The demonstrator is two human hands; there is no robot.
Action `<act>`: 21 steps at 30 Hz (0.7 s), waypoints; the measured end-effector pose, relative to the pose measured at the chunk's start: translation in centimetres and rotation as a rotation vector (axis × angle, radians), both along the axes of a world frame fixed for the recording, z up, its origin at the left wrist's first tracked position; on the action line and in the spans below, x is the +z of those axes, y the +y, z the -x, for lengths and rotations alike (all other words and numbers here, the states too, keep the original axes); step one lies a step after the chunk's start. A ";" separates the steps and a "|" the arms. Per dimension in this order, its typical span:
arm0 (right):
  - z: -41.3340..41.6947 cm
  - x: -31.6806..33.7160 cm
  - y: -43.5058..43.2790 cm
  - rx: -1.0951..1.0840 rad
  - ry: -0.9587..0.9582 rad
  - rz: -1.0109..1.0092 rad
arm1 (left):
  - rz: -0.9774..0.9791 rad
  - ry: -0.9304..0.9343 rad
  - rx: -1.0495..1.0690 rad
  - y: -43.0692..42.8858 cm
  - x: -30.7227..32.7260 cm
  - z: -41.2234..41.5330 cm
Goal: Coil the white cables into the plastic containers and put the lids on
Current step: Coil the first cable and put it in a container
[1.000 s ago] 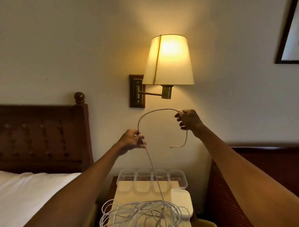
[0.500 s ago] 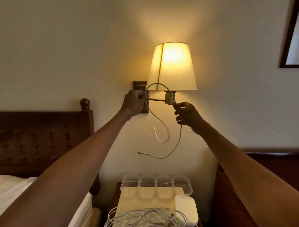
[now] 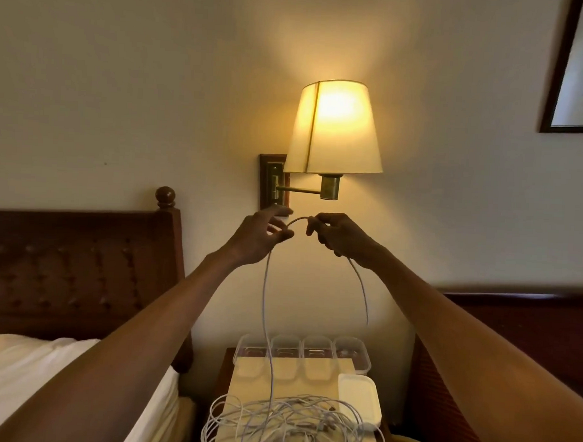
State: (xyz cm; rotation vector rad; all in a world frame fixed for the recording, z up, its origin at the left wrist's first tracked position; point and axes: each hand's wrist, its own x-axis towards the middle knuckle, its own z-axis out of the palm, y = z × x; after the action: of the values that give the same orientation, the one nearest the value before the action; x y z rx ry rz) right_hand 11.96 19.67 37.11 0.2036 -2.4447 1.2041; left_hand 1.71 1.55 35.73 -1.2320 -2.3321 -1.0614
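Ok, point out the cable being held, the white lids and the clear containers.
held cable (image 3: pixel 263 299), head view, on its long hanging strand.
white lids (image 3: pixel 359 402), head view, top of stack.
clear containers (image 3: pixel 361 357), head view, right wall of the rightmost one.

One thin white cable (image 3: pixel 264 303) arches at centre frame, pinched by left hand (image 3: pixel 261 236) and right hand (image 3: pixel 341 236); its left strand drops into tangled white cables (image 3: pixel 291 424), bottom centre. Four clear open plastic containers (image 3: pixel 351 353) in a row behind; white rectangular lid (image 3: pixel 359 397) just right of the tangle

Both hands — left hand (image 3: pixel 259 234), right hand (image 3: pixel 341 238) — pinch 1 white cable (image 3: pixel 265 296).
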 end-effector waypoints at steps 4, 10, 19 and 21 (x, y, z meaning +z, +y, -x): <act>-0.7 0.0 -0.4 0.017 -0.019 -0.011 | -0.023 -0.015 -0.097 -0.6 -0.1 -1.1; -2.1 -0.9 0.3 0.044 -0.211 0.165 | -0.267 -0.040 -0.001 -3.6 1.9 -0.7; -2.5 0.9 -1.0 0.101 -0.272 0.363 | 0.138 -0.008 0.234 -4.3 -0.1 -0.8; -2.4 1.6 -2.0 0.108 -0.295 0.351 | 0.153 0.008 0.077 -3.0 0.0 -2.6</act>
State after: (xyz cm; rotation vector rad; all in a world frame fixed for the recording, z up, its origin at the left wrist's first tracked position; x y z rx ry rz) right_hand 14.38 17.66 38.73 0.0587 -2.4305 1.7977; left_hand 4.31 -1.46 35.69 -1.1857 -2.4718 -0.8663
